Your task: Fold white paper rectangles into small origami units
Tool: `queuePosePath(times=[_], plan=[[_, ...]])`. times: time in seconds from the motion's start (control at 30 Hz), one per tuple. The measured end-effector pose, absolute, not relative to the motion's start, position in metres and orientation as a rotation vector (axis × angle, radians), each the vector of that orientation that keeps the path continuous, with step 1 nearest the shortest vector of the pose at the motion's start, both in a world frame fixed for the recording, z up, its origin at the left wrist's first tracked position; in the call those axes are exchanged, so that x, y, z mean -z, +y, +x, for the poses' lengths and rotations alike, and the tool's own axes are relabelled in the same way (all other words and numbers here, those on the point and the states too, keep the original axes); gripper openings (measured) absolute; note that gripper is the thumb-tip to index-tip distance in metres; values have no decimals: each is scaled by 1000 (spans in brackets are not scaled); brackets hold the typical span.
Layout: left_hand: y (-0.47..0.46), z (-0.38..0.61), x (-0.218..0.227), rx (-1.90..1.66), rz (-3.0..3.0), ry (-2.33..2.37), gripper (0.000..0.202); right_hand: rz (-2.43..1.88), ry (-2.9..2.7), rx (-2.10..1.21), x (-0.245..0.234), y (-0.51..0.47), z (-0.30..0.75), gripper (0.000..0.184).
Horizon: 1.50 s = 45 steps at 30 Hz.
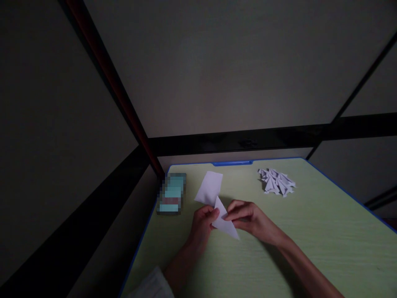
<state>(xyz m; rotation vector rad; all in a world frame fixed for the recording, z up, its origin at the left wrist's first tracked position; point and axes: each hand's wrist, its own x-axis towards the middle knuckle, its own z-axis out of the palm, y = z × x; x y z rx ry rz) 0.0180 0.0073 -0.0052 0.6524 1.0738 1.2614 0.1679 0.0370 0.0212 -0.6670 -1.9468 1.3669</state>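
Observation:
Between my hands is a white sheet of paper (226,225) folded into a triangle, held a little above the table. My left hand (203,221) pinches its left side, with the thumb on top. At its right edge, the fingers of my right hand (248,217) are closed on the paper. Just beyond, another piece of white paper (209,187) lies on the table, its near end partly behind the triangle and my left hand. To the far right sits a cluster of folded white paper pieces (277,182) with pointed tips.
The pale green table (325,231) has a blue edge and a blue pen groove (232,163) at its far side. A phone with a blurred screen (172,194) lies at the left edge. Dark-banded panels (242,140) stand close behind and to the left.

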Motion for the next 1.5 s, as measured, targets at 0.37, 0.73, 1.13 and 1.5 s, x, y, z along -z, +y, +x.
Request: queuePosePath(times=[0.37,0.73,1.13,1.5], plan=[[10,13,7,-1279,1005,1216,26,-709,-1957,-1382,-17,33,158,19],[5,16,1,-1221,1014,1171,26,-1004,-1949,-1286,-12,32,152,29],[6,16,5,-1095,1113,1085,26,-1195,-2053,-1099,-8,34,153,23],[8,16,17,-1104,1212,1261,31,-1233,-2049,-1065,-11,31,150,22]])
